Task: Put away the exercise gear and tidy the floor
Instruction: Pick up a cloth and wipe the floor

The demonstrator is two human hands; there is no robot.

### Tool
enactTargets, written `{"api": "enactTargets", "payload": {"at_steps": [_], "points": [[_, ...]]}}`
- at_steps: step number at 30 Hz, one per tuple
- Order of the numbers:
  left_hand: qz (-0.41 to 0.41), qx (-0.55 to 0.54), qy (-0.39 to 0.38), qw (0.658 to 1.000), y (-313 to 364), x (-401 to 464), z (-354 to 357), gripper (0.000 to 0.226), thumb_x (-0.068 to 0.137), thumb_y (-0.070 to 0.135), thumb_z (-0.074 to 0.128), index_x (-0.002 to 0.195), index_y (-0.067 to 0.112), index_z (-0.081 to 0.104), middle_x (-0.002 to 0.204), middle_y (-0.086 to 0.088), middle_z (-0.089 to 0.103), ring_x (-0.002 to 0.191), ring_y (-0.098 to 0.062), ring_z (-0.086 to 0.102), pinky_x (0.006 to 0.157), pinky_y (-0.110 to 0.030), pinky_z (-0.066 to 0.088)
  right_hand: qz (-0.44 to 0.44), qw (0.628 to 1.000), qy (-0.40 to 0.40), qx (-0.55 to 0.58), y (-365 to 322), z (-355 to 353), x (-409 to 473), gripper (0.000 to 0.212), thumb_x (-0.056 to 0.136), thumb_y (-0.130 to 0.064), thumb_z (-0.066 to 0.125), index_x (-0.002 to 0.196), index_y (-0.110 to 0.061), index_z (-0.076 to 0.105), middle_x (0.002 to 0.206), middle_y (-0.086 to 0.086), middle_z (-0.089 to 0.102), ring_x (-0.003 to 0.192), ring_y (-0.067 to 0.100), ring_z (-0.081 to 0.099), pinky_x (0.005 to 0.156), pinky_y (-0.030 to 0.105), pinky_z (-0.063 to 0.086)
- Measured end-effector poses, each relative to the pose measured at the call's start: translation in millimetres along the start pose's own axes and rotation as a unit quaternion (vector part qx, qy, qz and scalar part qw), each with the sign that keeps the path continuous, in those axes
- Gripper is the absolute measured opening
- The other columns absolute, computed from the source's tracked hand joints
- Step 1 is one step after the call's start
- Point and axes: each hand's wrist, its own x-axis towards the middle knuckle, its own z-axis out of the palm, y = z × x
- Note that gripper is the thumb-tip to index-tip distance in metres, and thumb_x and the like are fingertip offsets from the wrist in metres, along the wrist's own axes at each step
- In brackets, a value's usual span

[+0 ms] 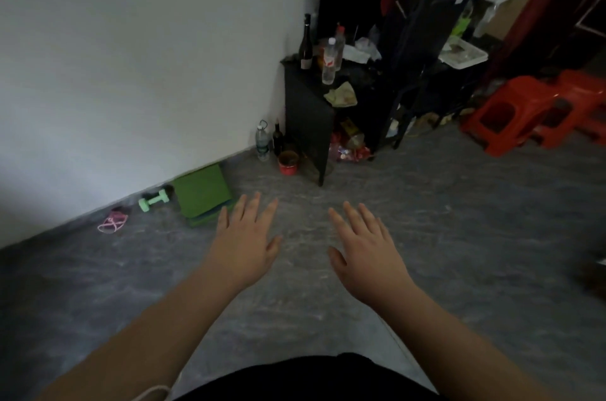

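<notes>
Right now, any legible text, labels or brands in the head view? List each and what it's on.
None can be read.
Clear bottle on the black cabinet: red-and-white label, too blurred to read.
Dark wine bottle: pale label, blurred.
Water bottle on the floor: band label, too small.
Green dumbbell, green folded mat: no markings visible.

Bare forearms, no sleeves; left hand, right hand ungloved, no rings; black garment at torso
</notes>
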Motion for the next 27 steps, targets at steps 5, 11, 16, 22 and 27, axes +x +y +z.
{"api": "enactTargets", "payload": {"at_steps": [5,11,16,22,27], "points": [[0.024,0.002,0.000,1.000,0.0,122.5,-16.0,0.069,0.099,0.054,0.032,0.156,0.032,-0.002,0.165,-0.007,-0.001,0.151,-0.029,-0.001,0.121,-0.054,0.008,0.018,1.000,0.011,-0.006,49.5,-8.1,102.8,0.068,0.099,-0.048,0.038,0.156,-0.031,0.005,0.165,0.002,0.005,0.151,0.025,-0.004,0.122,0.045,0.006],[0.012,0.000,0.011,1.000,9.6,284.2,-16.4,0.070,0.098,0.056,0.032,0.156,0.033,0.000,0.166,-0.006,0.001,0.152,-0.028,-0.001,0.120,-0.056,0.008,0.010,1.000,0.014,-0.014,126.4,-18.2,259.0,0.068,0.099,-0.048,0.037,0.156,-0.030,0.005,0.165,0.002,0.005,0.151,0.025,-0.005,0.122,0.048,0.007],[-0.006,-0.011,-0.012,1.000,20.9,399.5,-33.5,0.069,0.099,0.056,0.032,0.154,0.035,-0.003,0.166,-0.003,-0.003,0.152,-0.026,-0.005,0.119,-0.058,0.007,-0.016,0.999,0.022,-0.032,179.7,-42.1,381.8,0.069,0.097,-0.047,0.040,0.155,-0.032,0.006,0.165,0.001,0.008,0.151,0.025,-0.001,0.122,0.048,0.007],[-0.005,-0.031,-0.014,0.999,17.3,519.2,-40.9,0.067,0.098,0.054,0.033,0.154,0.034,0.002,0.165,-0.004,0.003,0.151,-0.027,0.001,0.119,-0.057,0.011,-0.036,0.999,-0.011,-0.037,220.9,-55.0,495.5,0.069,0.096,-0.048,0.039,0.155,-0.030,0.010,0.164,0.003,0.012,0.151,0.026,0.003,0.121,0.049,0.013],[0.010,-0.048,-0.031,0.998,6.4,636.1,-25.3,0.068,0.098,0.054,0.036,0.155,0.034,0.005,0.165,-0.004,0.005,0.151,-0.027,0.003,0.121,-0.054,0.010,-0.013,0.999,-0.032,-0.042,265.3,-42.3,589.6,0.069,0.095,-0.048,0.041,0.155,-0.028,0.014,0.163,0.003,0.016,0.151,0.027,0.006,0.120,0.051,0.016]]}}
